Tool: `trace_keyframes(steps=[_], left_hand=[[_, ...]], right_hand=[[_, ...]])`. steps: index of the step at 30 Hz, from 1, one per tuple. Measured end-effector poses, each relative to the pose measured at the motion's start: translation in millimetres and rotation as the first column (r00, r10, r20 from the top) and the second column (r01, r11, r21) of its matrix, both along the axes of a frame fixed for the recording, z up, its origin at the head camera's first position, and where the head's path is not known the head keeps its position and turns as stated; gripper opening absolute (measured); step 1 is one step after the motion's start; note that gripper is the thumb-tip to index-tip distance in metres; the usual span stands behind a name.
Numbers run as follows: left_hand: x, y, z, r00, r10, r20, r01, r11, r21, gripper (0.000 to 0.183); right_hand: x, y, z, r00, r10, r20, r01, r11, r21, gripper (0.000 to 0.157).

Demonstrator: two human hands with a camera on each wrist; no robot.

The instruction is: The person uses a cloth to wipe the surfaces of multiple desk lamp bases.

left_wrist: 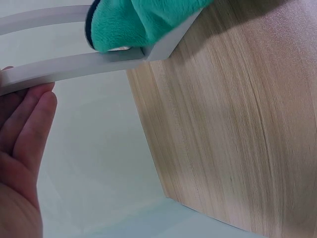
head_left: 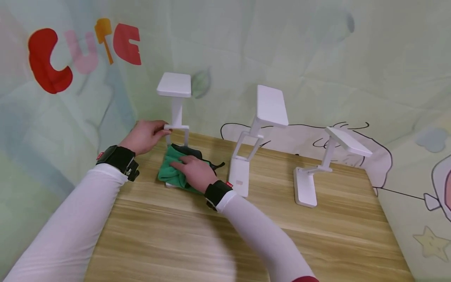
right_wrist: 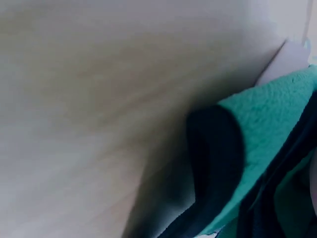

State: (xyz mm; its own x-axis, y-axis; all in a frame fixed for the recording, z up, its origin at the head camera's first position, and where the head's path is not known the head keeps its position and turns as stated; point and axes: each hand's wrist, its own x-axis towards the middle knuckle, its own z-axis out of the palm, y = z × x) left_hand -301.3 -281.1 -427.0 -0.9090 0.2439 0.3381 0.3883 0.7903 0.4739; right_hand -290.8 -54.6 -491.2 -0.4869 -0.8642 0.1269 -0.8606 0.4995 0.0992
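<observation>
At the left of the head view stands a white desk lamp [head_left: 175,85] with its flat head raised. My left hand [head_left: 143,136] pinches one side of its frame near the upper hinge. In the left wrist view the fingers [left_wrist: 30,121] lie against the pale frame bar [left_wrist: 74,68]; the thumb is out of sight. My right hand [head_left: 199,172] rests with extended fingers on a green cloth with dark edging [head_left: 172,176], pressing it over the lamp's base. Most of the base is hidden under the cloth. The cloth [right_wrist: 277,116] fills the right of the right wrist view.
Two more white desk lamps stand to the right: a middle one [head_left: 239,176] close to my right hand, and a lower one [head_left: 305,188] farther along. All stand on a wood-grain table [head_left: 169,239]. A printed fabric backdrop [head_left: 218,47] rises behind the table.
</observation>
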Motion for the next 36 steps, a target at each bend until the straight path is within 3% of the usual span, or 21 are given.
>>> trace_keyframes(steps=[5, 11, 20, 30, 36], left_hand=[[-0.5, -2.5, -0.9, 1.0, 0.009, 0.002, -0.009, 1.0, -0.007, 0.016], [-1.3, -3.7, -1.6, 1.0, 0.003, -0.012, -0.003, 1.0, -0.001, 0.016], [-0.9, -4.1, -1.7, 1.0, 0.007, -0.001, -0.007, 1.0, -0.004, 0.014], [0.1, -1.9, 0.4, 0.999, 0.009, 0.033, -0.008, 1.0, -0.005, 0.018], [0.1, -1.1, 0.5, 1.0, 0.005, 0.031, -0.005, 1.0, -0.007, 0.017]], right_hand=[[11.3, 7.7, 0.3, 0.995, 0.068, -0.071, -0.068, 0.998, 0.0, 0.041], [22.6, 10.2, -3.5, 0.972, 0.177, -0.155, -0.18, 0.984, -0.004, 0.04], [25.1, -3.3, -5.1, 0.953, 0.258, -0.156, -0.261, 0.965, 0.006, 0.034], [8.4, -26.4, -5.4, 0.964, 0.216, -0.155, -0.21, 0.976, 0.052, 0.038], [-3.3, -29.1, -4.6, 0.987, 0.113, -0.114, -0.107, 0.993, 0.051, 0.041]])
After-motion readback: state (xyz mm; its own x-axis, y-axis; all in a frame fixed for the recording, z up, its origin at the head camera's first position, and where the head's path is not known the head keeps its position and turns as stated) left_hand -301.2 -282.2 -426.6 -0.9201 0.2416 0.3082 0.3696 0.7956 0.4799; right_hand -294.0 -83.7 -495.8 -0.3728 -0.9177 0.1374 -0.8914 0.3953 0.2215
